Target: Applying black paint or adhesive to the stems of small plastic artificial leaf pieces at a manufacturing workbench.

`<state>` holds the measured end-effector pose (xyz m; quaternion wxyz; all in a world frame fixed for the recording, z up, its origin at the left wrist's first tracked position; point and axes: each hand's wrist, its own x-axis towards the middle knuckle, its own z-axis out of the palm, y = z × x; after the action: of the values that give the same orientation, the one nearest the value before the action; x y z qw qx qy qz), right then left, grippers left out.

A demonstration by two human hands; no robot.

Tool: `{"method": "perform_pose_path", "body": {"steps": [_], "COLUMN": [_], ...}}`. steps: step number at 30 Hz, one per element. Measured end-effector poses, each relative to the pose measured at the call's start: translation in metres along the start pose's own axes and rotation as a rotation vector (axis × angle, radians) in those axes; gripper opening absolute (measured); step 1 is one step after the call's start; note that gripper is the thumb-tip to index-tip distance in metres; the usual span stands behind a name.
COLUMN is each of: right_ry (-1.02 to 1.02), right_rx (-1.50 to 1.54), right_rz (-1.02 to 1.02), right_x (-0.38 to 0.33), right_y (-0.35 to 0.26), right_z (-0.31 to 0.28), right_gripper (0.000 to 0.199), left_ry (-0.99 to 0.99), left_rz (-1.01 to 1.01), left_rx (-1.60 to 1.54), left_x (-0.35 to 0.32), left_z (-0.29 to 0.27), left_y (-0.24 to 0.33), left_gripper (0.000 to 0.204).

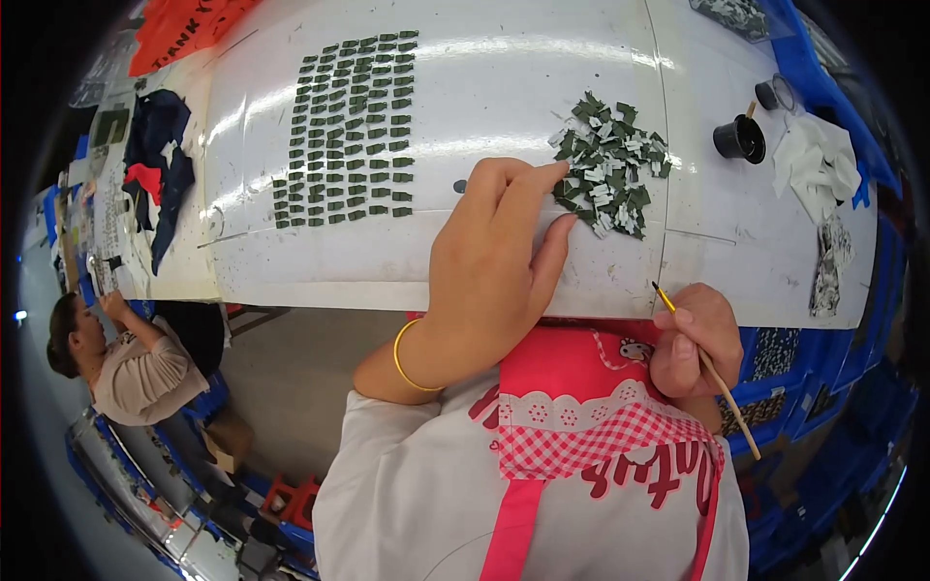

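White tabletop (504,82), its far edge cut off by the frame. Red lettering on the wearer's white shirt (397,494) is partly covered by a pink checked apron (591,441). At far left sits a co-worker (145,378), small and partly cropped. Small green pieces (355,123) lie in rows, their surface detail too fine to read. Both hands are in view: the left hand (504,242), thumb and forefinger apart, meets the near-left edge of a green-and-white heap (610,169), its other fingers hidden; the right hand (699,339) grips a thin brush (722,389). Dark lettering marks an orange-red bag (184,34), also cropped.
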<state>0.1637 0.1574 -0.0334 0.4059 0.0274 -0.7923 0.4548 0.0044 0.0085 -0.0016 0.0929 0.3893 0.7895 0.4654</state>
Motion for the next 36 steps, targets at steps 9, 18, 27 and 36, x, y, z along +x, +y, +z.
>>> {"method": "perform_pose_path", "body": {"steps": [9, 18, 27, 36], "right_ry": [-0.041, -0.035, -0.012, 0.122], "right_rx": [-0.003, 0.024, 0.065, 0.102], "right_rz": [0.026, 0.040, 0.047, 0.094], "right_x": [0.002, 0.003, 0.006, -0.003], "right_y": [-0.003, -0.003, -0.001, 0.000], "right_z": [-0.002, -0.001, 0.001, 0.004], "right_gripper": [0.024, 0.025, 0.024, 0.021], "left_ry": [0.024, 0.063, 0.058, 0.124], "left_rz": [0.164, 0.045, 0.068, 0.151], "left_rx": [0.083, -0.017, 0.043, -0.051], "left_x": [0.003, 0.000, 0.002, 0.004], "left_z": [0.007, 0.011, 0.008, 0.002], "left_y": [-0.006, -0.005, -0.006, -0.008], "left_gripper": [0.032, 0.025, 0.019, 0.019]}}
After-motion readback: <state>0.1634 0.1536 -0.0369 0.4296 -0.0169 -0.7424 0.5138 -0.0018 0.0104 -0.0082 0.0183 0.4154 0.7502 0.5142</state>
